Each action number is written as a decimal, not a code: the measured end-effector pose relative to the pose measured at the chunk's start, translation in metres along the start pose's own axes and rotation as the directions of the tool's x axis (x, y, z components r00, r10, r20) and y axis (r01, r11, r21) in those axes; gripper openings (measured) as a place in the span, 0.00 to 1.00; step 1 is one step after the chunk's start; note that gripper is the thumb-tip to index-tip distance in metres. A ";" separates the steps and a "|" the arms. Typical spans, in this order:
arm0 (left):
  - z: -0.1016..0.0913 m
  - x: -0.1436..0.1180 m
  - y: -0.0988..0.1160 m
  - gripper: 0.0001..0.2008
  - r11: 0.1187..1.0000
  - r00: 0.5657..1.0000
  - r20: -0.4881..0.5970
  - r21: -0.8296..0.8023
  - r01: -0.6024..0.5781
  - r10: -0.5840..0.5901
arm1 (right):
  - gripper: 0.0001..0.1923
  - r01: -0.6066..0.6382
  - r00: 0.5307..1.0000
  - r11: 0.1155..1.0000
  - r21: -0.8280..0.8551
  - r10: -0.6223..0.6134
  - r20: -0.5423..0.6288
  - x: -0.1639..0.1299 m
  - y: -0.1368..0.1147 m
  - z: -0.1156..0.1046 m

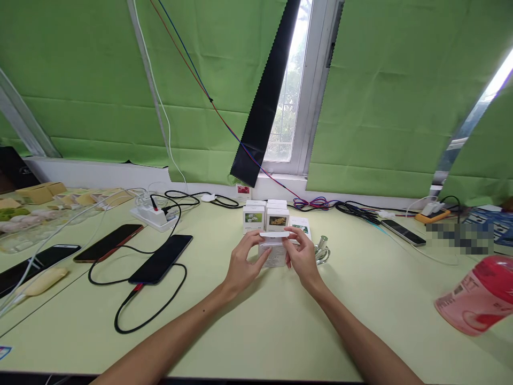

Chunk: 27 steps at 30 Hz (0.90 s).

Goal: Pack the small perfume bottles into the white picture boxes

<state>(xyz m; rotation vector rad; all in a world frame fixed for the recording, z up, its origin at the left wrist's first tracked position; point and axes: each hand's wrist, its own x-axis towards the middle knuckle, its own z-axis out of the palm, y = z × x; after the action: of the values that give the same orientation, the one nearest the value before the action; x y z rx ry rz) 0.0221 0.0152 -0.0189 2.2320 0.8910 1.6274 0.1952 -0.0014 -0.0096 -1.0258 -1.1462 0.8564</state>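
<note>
Between both hands is a small white box [274, 255] with fine print on its near side and its top flap [274, 235] lifted a little. My left hand [245, 263] grips the box's left side, thumb on the front. On the right side, my right hand [303, 258] holds it with fingers at the flap and the front. Just behind stand several similar white boxes with pictures, among them one with white flowers [254, 218] and one with a brown picture [277, 220]. Another white box [301, 224] lies to their right. A clear coiled item [323, 251] rests beside my right hand.
To the left lie several phones, one a dark phone [162, 259] with a black cable looping round it, near a white power strip [154, 216]. A red-lidded pink canister [476, 294] stands at the right. Another phone [403, 232] and bundled cables [356, 211] lie along the back.
</note>
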 end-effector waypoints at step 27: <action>0.000 0.002 0.005 0.10 0.969 0.984 -0.002 -0.173 0.175 -0.178 | 0.18 -0.049 0.998 0.984 0.172 0.057 -0.037 0.002 0.007 0.003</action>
<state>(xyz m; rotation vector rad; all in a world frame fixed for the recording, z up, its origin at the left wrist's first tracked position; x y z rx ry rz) 0.0240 0.0125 -0.0145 1.9669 0.8885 1.5799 0.1925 0.0027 -0.0151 -0.9315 -0.9954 0.9544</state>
